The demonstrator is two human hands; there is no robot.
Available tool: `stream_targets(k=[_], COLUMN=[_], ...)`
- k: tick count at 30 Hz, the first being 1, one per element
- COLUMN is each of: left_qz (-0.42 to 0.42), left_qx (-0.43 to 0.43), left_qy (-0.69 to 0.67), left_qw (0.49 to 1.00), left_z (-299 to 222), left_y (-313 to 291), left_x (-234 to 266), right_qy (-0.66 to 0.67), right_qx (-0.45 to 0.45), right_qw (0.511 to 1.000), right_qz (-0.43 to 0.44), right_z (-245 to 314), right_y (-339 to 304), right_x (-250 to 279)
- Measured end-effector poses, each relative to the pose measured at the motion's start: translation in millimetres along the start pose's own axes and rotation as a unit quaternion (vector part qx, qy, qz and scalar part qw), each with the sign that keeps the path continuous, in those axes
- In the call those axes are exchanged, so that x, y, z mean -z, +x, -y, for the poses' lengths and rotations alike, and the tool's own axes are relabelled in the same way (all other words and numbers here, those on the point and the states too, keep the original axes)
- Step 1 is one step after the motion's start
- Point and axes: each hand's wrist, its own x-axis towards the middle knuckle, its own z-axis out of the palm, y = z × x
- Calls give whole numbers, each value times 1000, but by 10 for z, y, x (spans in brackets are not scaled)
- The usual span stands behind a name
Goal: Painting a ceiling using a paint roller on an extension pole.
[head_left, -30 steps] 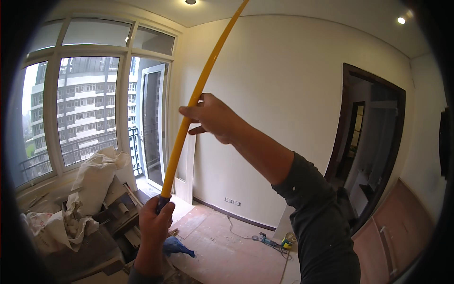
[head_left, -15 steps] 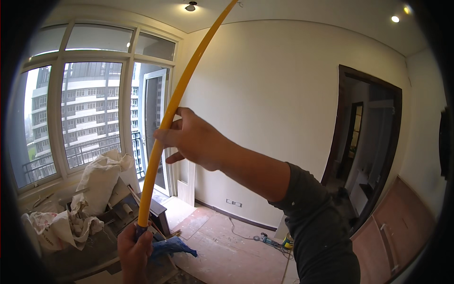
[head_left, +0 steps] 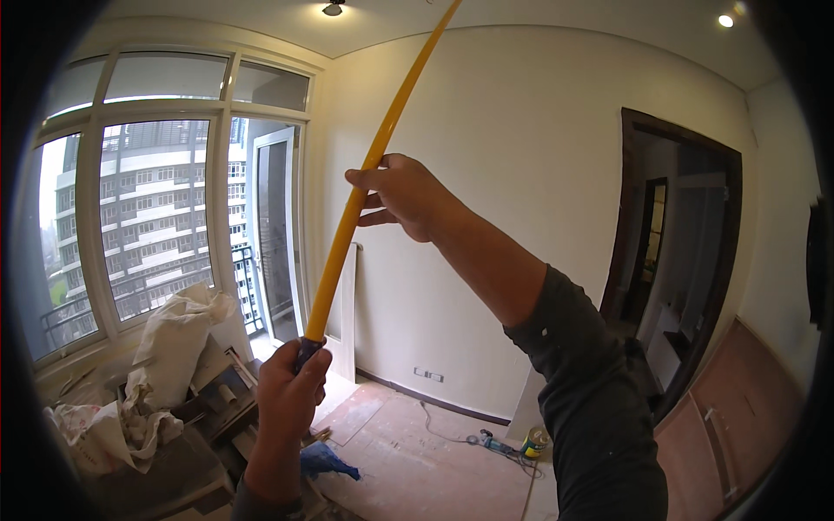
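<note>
A long yellow pole (head_left: 334,265) slants up and to the right, its far end running out past the top edge. My left hand (head_left: 288,386) is wrapped around the dark grip (head_left: 307,350) at the pole's lower end. Higher up, my right hand (head_left: 407,195) pinches the pole, thumb in front and fingers behind it, some of them loosely spread. What the pole's upper end carries, if anything, is out of the picture.
White sacks (head_left: 178,339) and debris lie by the windows at left. On the floor are a blue sheet (head_left: 330,460), an angle grinder (head_left: 497,445) with a cord, and a can (head_left: 535,442). A dark-framed doorway (head_left: 622,200) stands at right; reddish boards (head_left: 747,408) lean beside it.
Both hands have moved up and to the right with the pole, which leans further right. My left forearm now shows. The view has shifted slightly.
</note>
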Motion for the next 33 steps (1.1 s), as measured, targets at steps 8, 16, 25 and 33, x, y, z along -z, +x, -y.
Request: stream_targets(k=[8, 16, 25, 33], left_qz=[9, 34, 34, 18], left_qx=[-6, -4, -1, 0], left_qy=[78, 50, 77, 61], left_qw=[997, 998, 996, 998], left_z=[335, 761, 1065, 1175], left_y=[980, 1862, 2442, 2053], left_x=[-703, -1471, -1993, -1688], right_qy=[23, 54, 59, 19], right_qx=[-10, -6, -1, -7], right_qw=[998, 989, 982, 992], right_qz=[-64, -135, -177, -126], right_z=[-450, -947, -1288, -1278], right_y=[655, 1207, 1591, 1333], right_x=[802, 1637, 2197, 1926])
